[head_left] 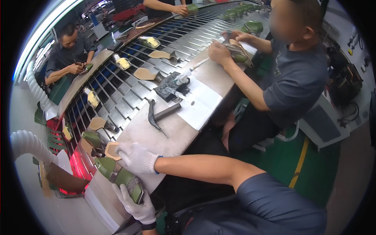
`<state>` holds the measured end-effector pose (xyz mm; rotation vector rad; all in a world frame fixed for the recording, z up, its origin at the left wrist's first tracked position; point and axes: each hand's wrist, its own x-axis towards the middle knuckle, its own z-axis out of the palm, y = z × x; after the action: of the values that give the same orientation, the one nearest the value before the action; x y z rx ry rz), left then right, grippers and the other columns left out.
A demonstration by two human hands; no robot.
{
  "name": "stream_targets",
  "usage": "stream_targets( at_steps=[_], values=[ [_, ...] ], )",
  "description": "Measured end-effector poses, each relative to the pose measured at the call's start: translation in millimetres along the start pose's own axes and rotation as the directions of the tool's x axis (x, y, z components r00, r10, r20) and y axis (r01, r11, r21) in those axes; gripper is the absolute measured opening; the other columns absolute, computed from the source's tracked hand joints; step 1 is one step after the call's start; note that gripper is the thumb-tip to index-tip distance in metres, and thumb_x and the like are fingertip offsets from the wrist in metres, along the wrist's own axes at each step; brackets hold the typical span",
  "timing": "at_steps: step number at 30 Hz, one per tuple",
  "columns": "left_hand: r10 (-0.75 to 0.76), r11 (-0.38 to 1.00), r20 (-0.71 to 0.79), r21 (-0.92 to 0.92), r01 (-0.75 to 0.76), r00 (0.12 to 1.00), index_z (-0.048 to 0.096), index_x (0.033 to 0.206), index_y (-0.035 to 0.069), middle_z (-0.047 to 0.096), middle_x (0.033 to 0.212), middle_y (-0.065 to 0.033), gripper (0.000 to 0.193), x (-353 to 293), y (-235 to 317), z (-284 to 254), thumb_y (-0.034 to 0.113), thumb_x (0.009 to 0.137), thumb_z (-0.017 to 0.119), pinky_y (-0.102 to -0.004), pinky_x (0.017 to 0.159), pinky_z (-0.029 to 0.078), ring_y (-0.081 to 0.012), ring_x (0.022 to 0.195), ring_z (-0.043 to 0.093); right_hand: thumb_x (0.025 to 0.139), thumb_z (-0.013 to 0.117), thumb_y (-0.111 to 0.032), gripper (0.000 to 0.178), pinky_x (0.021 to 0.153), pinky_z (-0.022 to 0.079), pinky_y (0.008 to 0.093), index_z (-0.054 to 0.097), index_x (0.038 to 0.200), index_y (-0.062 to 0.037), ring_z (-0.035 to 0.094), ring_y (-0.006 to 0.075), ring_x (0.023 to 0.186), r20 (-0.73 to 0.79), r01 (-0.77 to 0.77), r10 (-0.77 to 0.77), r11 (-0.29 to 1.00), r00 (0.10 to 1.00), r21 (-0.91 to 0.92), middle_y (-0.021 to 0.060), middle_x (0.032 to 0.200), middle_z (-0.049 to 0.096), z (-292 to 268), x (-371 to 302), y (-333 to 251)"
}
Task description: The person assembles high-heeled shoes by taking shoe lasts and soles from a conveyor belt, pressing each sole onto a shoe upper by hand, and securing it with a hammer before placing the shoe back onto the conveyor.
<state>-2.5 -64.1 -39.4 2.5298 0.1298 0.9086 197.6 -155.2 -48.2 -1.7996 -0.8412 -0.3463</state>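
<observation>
My left hand [138, 205], in a white glove, is wrapped round the heel end of a green shoe last [105, 166], which carries a dark strap and a glittery grey band [133, 182]. Its toe points up and left. Just above it, my right hand [140, 157], also gloved, has its fingers closed at a tan shoe sole [112, 150]; the sole's rear part is hidden behind the hand. Another green last [91, 138] stands beyond the sole, at the conveyor's edge.
A hammer [164, 113] lies on the bench beside a black block [172, 87] and syringes [177, 94] on white paper. Soles and lasts ride the slatted conveyor [125, 92]. Red light glows under a hose at left. A co-worker [293, 74] sits at right; others work across.
</observation>
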Motion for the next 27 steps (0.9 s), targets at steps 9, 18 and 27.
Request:
stream_targets(
  at_steps=[9,18,27],
  values=[
    [0.054,0.996,-0.022,0.076,-0.053,0.998,0.053,0.155,-0.002,0.043,0.166,-0.0401,0.079,4,-2,-5,0.001,0.082,0.082,-0.0589,0.123,0.044,-0.0590,0.149,0.049,0.102,0.067,-0.021,0.028,0.073,0.062,0.0505,0.071,0.124,-0.0031,0.076,0.0409,0.091,0.008,0.082,-0.082,0.996,0.997,0.016,0.0210,0.107,0.072,-20,-14,-16],
    [0.077,0.990,-0.075,0.121,-0.068,0.994,0.062,0.148,0.001,0.053,0.160,-0.0339,0.068,-1,-11,-11,0.002,0.084,0.086,-0.0561,0.120,0.048,-0.0553,0.145,0.055,0.098,0.074,-0.010,0.033,0.109,0.056,0.0477,0.073,0.128,0.0038,0.069,0.0382,0.128,0.156,-0.246,0.201,0.894,0.967,0.376,0.0264,0.138,0.069,-109,-27,0],
    [-0.225,0.721,-0.116,-0.688,0.085,0.967,0.064,0.140,-0.007,0.071,0.143,-0.0227,0.042,108,13,-74,0.014,0.105,0.075,-0.0433,0.122,0.047,-0.0308,0.139,0.065,0.089,0.080,-0.009,0.035,0.110,0.053,0.0489,0.075,0.122,0.0002,0.068,0.0425,0.127,0.265,0.124,-0.058,0.963,0.963,-0.241,0.0239,0.133,0.073,-98,-34,-23]
  ],
)
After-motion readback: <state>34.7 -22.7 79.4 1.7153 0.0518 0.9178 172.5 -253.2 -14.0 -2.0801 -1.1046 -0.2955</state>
